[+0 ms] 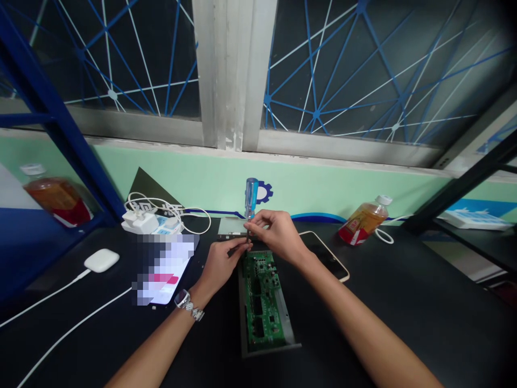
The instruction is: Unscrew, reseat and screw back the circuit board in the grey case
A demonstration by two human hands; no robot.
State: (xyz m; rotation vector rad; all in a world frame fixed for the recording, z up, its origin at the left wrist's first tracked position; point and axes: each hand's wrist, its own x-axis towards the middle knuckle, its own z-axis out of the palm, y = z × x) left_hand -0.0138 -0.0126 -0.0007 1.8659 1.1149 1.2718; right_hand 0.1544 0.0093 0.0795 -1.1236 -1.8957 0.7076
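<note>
In my right hand (pixel 278 234) is a screwdriver (pixel 251 196) with a clear blue handle, held upright. My fingers pinch it low, around the shaft below the handle. Its tip points down at the fingertips of my left hand (pixel 222 264), which are pinched together near the far end of a green circuit board (pixel 264 302). Whatever those left fingers hold is too small to make out. The board lies in a metal tray-like frame (pixel 243 323) on the dark table. Just behind the fingers is a flat metal piece (pixel 231 226), partly covered by my hands.
A lit phone (pixel 172 275) lies left, a dark phone (pixel 329 256) right. Behind are a power strip with white chargers (pixel 145 220) and a drink bottle (pixel 363 220). A white earbud case (pixel 102 260) trails a cable. Another bottle (pixel 58 196) stands far left.
</note>
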